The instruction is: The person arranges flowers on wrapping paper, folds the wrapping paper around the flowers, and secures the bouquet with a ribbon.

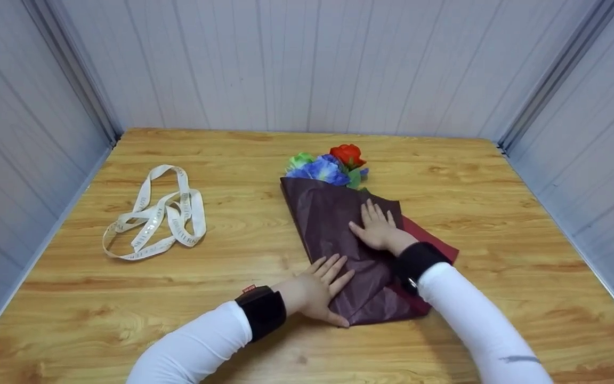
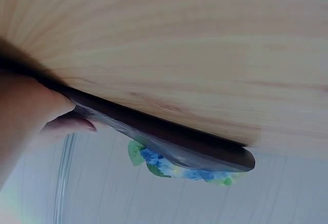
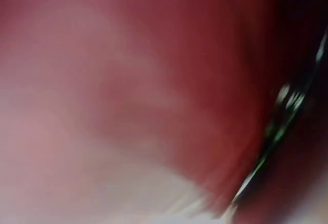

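Observation:
Dark maroon wrapping paper lies folded around a bunch of artificial flowers. A red rose and blue blossoms stick out past its far edge. Near the paper's lower left edge, my left hand rests with fingers spread. Higher up on the right, my right hand presses flat on the paper with straight fingers. The stems are hidden inside. In the left wrist view, the paper appears edge-on beside the blue flowers. The right wrist view is a close reddish blur.
A loosely looped white ribbon with printed lettering lies on the left of the wooden table. Red paper shows from under the maroon sheet on the right. Pale panel walls stand at the back and both sides.

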Motion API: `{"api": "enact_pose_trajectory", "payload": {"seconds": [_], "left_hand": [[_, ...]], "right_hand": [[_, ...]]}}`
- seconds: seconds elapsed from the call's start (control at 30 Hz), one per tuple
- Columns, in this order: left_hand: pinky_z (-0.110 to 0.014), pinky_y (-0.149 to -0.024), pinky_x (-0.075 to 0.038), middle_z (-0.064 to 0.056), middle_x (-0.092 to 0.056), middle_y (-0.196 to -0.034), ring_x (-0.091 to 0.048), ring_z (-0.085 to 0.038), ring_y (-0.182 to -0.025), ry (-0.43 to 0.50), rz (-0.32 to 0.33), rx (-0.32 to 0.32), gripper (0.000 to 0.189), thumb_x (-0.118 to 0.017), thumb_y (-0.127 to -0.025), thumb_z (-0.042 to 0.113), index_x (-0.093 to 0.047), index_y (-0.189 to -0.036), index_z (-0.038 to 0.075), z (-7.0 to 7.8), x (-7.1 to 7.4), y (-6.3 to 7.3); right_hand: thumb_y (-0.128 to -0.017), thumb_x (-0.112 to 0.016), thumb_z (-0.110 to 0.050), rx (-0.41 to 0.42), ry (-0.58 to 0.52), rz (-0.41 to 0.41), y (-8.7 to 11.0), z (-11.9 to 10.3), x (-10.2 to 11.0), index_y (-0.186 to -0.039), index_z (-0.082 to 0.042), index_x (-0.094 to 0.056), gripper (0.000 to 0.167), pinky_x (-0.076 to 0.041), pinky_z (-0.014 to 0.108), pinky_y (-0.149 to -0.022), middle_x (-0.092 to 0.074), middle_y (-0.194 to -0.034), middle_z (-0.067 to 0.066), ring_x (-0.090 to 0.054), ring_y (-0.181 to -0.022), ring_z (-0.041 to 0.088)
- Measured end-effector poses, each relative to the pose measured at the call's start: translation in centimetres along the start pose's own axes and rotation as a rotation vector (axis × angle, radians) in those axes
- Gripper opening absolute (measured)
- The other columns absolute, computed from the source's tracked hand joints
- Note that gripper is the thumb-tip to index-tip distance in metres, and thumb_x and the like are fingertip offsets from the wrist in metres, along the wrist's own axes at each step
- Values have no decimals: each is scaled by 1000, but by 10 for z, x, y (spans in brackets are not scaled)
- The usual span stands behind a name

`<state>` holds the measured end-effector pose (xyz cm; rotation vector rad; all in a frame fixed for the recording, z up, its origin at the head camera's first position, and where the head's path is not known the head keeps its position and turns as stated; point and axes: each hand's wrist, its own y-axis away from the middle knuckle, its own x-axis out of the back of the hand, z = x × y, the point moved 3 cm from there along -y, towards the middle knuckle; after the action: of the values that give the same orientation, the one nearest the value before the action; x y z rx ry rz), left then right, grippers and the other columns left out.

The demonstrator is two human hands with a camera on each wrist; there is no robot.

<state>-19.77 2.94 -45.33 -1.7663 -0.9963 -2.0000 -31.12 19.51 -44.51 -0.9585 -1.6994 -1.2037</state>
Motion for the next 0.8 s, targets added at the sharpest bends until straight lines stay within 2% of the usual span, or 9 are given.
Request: {"api": "enact_pose_trajectory", "payload": {"seconds": [0.1, 0.17, 0.23, 0.3, 0.4, 0.53, 0.7, 0.8], "left_hand": [[-36, -119, -3, -10, 4, -160, 6, -22, -147, 4, -7, 6, 99, -39, -81, 78, -5, -154, 20, 0, -1, -1], [-36, -119, -3, -10, 5, -160, 6, -22, -147, -7, -16, 7, 99, -38, -82, 78, -5, -154, 19, 0, -1, -1], [-37, -119, -3, -11, 5, -160, 6, -23, -147, -15, -17, 6, 99, -37, -82, 78, -6, -154, 18, 0, -2, -2], [-37, -119, -4, -12, 6, -159, 5, -23, -147, -16, -14, 0, 99, -37, -82, 78, -6, -154, 18, 1, -2, -3], [-37, -119, -5, -12, 4, -160, 4, -24, -147, -10, -3, -5, 100, -38, -81, 79, -6, -154, 18, 1, -2, -3], [-37, -119, -5, -10, 5, -160, 5, -23, -147, -6, 2, 0, 100, -39, -80, 79, -4, -154, 20, 1, -1, -2], [-35, -119, -4, -9, 5, -160, 6, -22, -147, 18, 3, 3, 101, -41, -80, 79, -4, -154, 21, -2, 0, -3], [-36, -119, -4, -10, 4, -160, 5, -23, -147, 37, 2, 1, 101, -42, -80, 78, -6, -154, 20, -9, 0, -5]], "right_hand": [[-102, -28, -43, 193, 65, -37, 26, -15, -15, -151, 0, -6, 69, -2, 57, -115, 4, -158, 19, 3, -145, 39], [-102, -30, -42, 309, 69, -74, 45, -23, -23, -150, 1, -10, 68, -5, 58, -114, 1, -158, 21, 1, -144, 40], [-102, -30, -42, 384, 77, -95, 60, -25, -30, -150, 2, -13, 67, -7, 58, -114, -3, -158, 21, -1, -144, 40], [-102, -31, -41, 424, 77, -96, 69, -22, -32, -150, 3, -15, 66, -9, 58, -114, -6, -158, 21, -3, -145, 40], [-103, -33, -38, 466, 114, -98, 74, -14, -33, -150, 1, -15, 64, -9, 59, -113, -6, -158, 21, -4, -144, 40], [-103, -33, -37, 492, 118, -104, 69, -4, -28, -151, -1, -16, 62, -8, 60, -113, -4, -157, 23, -3, -144, 43], [-103, -34, -36, 389, 130, -40, 61, 5, -22, -151, -2, -15, 62, -8, 59, -113, -4, -157, 23, -6, -144, 41], [-102, -36, -35, 359, 126, 12, 65, 0, -23, -150, 0, -18, 61, -7, 58, -114, -6, -158, 21, -8, -145, 39]]}}
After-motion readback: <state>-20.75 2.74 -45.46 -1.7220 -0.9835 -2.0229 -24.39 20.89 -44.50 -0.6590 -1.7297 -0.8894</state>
